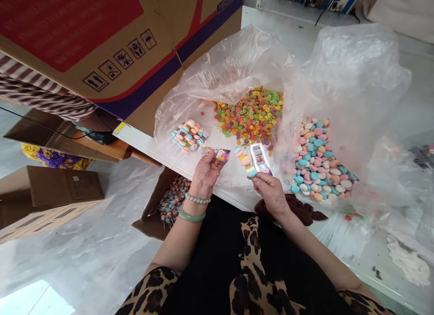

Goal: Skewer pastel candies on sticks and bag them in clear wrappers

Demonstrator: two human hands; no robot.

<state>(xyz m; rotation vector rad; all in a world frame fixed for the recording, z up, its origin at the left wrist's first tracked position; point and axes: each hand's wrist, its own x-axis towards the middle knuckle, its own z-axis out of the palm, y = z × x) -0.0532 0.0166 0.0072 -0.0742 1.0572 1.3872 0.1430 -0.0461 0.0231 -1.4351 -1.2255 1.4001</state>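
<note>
Wearing a bead bracelet and a green bangle, my left hand pinches a small printed packet over the near edge of the plastic sheet. To its right, my right hand is closed on a short skewer of pastel candies. A white printed wrapper lies against that skewer, close to the fingertips. Behind the hands is a pile of small ring candies. Several pastel candy skewers are bunched at the left. Loose pastel oval candies fill the plastic on the right.
A large printed cardboard box stands at the back left. Below the table edge, an open box holds many wrapped skewers. Clear sticks, a brown cloth and a white crumpled cloth lie at the right. A striped sleeve shows at far left.
</note>
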